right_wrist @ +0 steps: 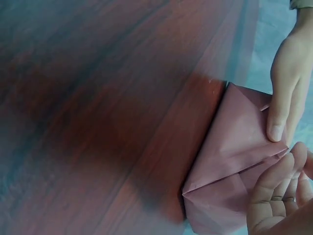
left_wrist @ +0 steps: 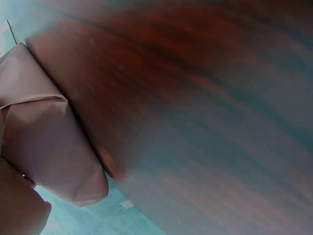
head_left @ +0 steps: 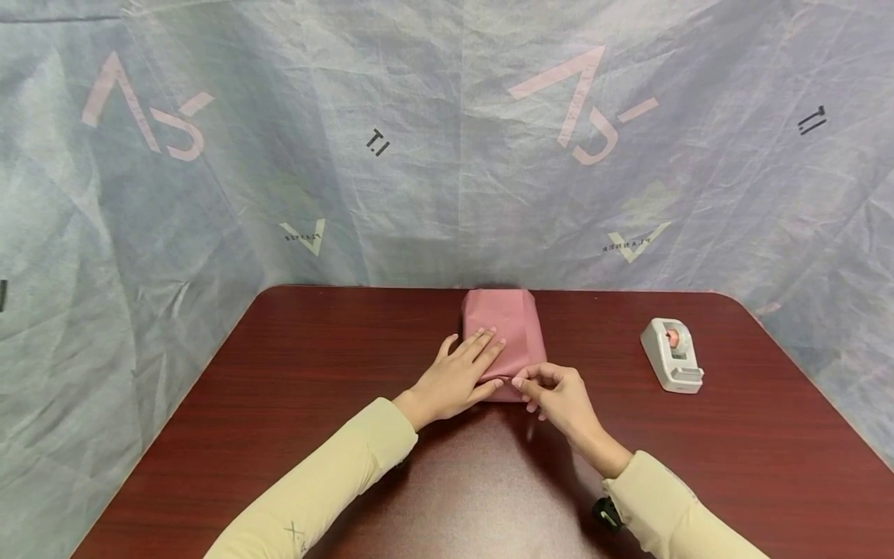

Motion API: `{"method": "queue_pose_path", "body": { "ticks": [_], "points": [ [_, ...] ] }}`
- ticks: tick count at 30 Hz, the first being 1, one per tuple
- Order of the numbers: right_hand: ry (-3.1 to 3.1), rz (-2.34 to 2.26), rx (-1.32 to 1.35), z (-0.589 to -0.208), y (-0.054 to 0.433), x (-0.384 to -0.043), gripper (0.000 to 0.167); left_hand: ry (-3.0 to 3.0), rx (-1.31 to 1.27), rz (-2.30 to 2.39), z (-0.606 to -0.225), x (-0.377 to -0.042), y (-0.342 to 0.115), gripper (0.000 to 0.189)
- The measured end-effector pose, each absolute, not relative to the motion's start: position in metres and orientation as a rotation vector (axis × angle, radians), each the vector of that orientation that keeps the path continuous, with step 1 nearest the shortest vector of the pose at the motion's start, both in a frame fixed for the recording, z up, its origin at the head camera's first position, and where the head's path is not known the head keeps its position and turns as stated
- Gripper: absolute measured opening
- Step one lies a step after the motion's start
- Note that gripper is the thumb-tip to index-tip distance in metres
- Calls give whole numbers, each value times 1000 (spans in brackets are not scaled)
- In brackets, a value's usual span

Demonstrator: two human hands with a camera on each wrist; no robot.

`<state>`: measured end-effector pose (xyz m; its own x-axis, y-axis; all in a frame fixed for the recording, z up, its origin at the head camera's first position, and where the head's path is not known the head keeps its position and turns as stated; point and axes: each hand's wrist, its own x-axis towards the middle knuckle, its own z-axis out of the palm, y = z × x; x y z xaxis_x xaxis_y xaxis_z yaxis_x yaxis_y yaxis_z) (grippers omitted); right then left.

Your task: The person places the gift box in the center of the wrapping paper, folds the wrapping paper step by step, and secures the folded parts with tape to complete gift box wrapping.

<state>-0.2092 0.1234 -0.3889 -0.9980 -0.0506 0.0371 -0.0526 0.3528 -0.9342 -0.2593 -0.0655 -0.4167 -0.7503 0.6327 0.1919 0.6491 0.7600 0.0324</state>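
Note:
A package wrapped in pink paper (head_left: 513, 341) lies at the far middle of the table, with a folded flap at its near end. My left hand (head_left: 454, 380) rests on top of it, fingers extended and spread, thumb along the near edge. At that edge my right hand (head_left: 562, 396) pinches the paper between thumb and index finger. The right wrist view shows the creased end fold of the pink paper (right_wrist: 220, 166) close to the right fingertips and the left thumb. In the left wrist view only part of the package (left_wrist: 54, 147) and a hand (left_wrist: 22, 205) appear.
A white tape dispenser (head_left: 670, 357) stands to the right of the package, with a roll in it. The dark red wooden table (head_left: 293, 357) has rounded far corners. A printed grey-blue cloth (head_left: 419, 194) hangs behind and beside it.

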Motion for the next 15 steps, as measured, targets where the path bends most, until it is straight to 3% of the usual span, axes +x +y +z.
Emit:
{"method": "queue_pose_path", "body": {
  "ticks": [15],
  "points": [
    [-2583,1712,24,-397,121,-215,9,-2795,-1030,-144,-416,-259,-65,62]
  ]
}}
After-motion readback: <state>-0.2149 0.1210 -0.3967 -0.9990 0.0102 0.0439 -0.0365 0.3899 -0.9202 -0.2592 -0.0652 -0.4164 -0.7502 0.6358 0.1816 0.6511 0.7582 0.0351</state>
